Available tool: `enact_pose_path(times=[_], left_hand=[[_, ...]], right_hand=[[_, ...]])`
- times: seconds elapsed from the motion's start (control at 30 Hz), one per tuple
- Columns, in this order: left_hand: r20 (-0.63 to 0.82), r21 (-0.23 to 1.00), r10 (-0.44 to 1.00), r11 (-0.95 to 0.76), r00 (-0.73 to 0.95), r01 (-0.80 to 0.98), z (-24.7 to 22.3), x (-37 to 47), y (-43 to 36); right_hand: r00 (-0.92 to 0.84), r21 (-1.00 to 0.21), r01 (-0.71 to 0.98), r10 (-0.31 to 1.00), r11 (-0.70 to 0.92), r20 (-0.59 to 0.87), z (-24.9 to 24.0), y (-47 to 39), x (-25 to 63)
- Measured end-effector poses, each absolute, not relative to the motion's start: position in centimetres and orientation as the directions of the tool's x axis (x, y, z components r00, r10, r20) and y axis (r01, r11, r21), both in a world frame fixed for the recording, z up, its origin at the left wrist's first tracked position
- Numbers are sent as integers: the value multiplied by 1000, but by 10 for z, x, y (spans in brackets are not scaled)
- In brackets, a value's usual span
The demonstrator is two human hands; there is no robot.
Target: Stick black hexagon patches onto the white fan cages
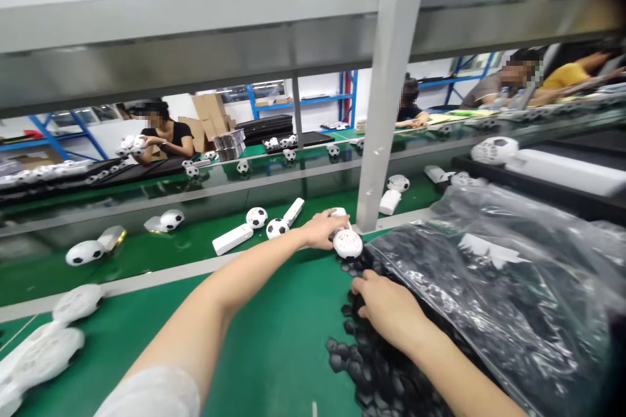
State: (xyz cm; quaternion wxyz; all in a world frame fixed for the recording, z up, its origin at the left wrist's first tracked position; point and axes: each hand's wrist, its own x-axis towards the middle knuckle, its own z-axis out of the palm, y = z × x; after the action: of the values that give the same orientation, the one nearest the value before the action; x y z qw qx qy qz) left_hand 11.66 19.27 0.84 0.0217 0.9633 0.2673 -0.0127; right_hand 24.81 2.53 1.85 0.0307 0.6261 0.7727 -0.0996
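My left hand point(320, 230) reaches forward to the edge of the green bench and grips a white football-shaped device point(347, 244). The device's round, perforated head faces up; my fingers are around its narrower white part. Closer in, my right hand point(386, 305) rests over a heap of small black hexagonal pieces point(359, 365), its fingers curled at the heap's edge. Whether a piece is between those fingers is hidden. A clear plastic bag point(493, 287) filled with black pieces lies right beside my right hand.
White football devices point(44, 345) lie at the left of my bench. Others, such as a ball-headed one point(278, 228), sit on the green conveyor point(195, 254). A grey post point(384, 98) rises before me. People work across the line; a black tray point(552, 176) is at right.
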Motion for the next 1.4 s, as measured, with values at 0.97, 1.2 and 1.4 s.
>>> enact_pose_path(times=[0.97,1.2,1.4], left_hand=[[-42,12,983,-179,180,984,39,-59,-7],[-187,33,969,169,-160,985,32,-160,-20],[-64,37,995,82,-79,996,78,-182,80]], right_hand=[[-209,-45,978,971,205,-116,26,19,252],[-303,-112,947,953,302,11,7,26,247],[-405,-297,863,911,408,75,-6,29,237]])
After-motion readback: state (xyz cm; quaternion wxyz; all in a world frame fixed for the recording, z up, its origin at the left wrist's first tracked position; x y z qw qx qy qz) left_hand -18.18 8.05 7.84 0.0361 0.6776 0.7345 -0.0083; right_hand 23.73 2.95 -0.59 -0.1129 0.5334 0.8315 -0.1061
